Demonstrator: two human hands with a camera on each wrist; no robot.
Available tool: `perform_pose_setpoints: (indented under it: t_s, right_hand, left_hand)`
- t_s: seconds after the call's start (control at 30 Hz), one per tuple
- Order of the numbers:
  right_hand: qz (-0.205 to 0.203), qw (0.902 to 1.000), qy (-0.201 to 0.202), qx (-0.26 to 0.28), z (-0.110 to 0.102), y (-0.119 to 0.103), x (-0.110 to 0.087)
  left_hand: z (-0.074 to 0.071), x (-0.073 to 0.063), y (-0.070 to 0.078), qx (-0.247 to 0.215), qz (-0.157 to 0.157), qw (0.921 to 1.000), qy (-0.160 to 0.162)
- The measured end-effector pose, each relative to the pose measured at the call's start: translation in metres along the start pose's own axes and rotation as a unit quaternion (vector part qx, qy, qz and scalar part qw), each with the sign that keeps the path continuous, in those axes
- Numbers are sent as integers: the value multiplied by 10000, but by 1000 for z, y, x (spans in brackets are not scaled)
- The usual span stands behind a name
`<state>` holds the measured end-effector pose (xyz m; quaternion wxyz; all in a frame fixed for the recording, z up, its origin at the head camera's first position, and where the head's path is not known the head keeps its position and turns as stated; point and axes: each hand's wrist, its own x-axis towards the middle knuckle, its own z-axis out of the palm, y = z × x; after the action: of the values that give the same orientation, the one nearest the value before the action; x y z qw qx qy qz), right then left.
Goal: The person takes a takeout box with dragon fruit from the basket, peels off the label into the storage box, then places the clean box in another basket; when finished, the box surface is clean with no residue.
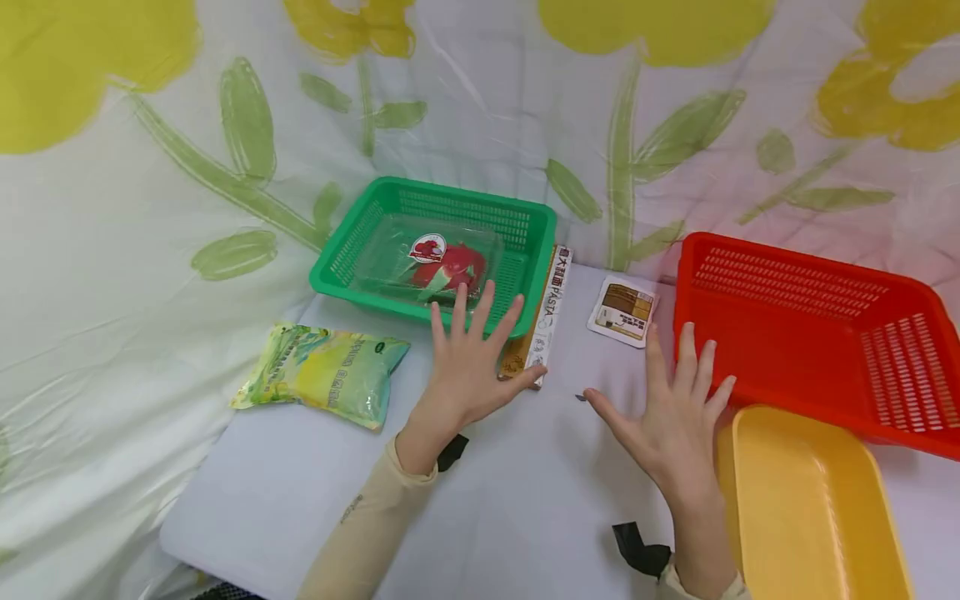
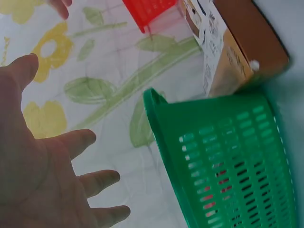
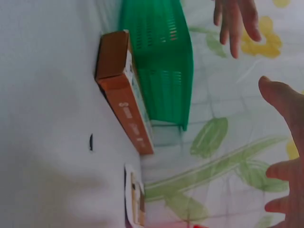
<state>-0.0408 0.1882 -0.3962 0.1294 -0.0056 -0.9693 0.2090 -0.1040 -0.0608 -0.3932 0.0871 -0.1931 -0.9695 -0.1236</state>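
Observation:
Both hands hover over the table with fingers spread, holding nothing. My left hand [image 1: 467, 371] is just in front of the green basket [image 1: 352, 293], its fingertips overlapping the front rim in the head view. In that basket lies a clear plastic box [image 1: 382, 250] with a pink dragon fruit [image 1: 459, 267] inside. A long pasta box [image 1: 551, 308] stands along the basket's right side. My right hand [image 1: 675, 425] is between a small flat packet [image 1: 622, 311] and the yellow tray [image 1: 810, 492]. Left of my left hand lies a yellow-green bag [image 1: 322, 372].
A large red basket [image 1: 780, 333] stands at the right, behind the yellow tray. A small dark scrap [image 1: 581, 397] lies on the white table [image 1: 525, 500]. Behind everything hangs a flower-patterned curtain [image 1: 480, 108].

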Motion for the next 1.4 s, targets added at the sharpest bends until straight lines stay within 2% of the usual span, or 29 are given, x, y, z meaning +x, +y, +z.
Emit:
perform_pose_setpoints:
  t_s: [0.17,0.3,0.4,0.57,0.73,0.93,1.07,1.17,1.23,1.4]
  right_hand:
    - [10,10000,-84,42,2,-1,2]
    - [-33,9999,-122,47,4,-3,5]
    - [2,9998,-185,43,6,-4,6]
    - [41,9997,-220,69,9,-6,7]
    - [21,9998,-185,102,10,-9,8]
    - [-37,9997,-110,203,13,-10,6]
    - [-29,9994,-101,332,12,-10,5]
    - [-20,9989,-115,450,11,-11,5]
    - [-28,9985,-104,537,10,-12,6]
    - [-29,9973,-125,728,8,-16,9]
  left_hand:
    - [-5,7,-14,6,-121,9999,62]
    - [-10,16,-30,-161,-305,9994,45]
    - [-15,26,-48,-373,-553,9978,-34]
    - [-22,50,-87,-682,-1073,9918,-148]
    - [-28,67,-122,-734,-1502,9854,-322]
    - [-34,81,-152,-905,-1972,9751,-468]
    - [-39,88,-169,-1140,-2292,9638,-738]
    - [-43,93,-182,-1417,-2543,9508,-1065]
    - [-46,95,-190,-1766,-2673,9379,-1329]
    - [-46,100,-203,-2554,-2951,8998,-1952]
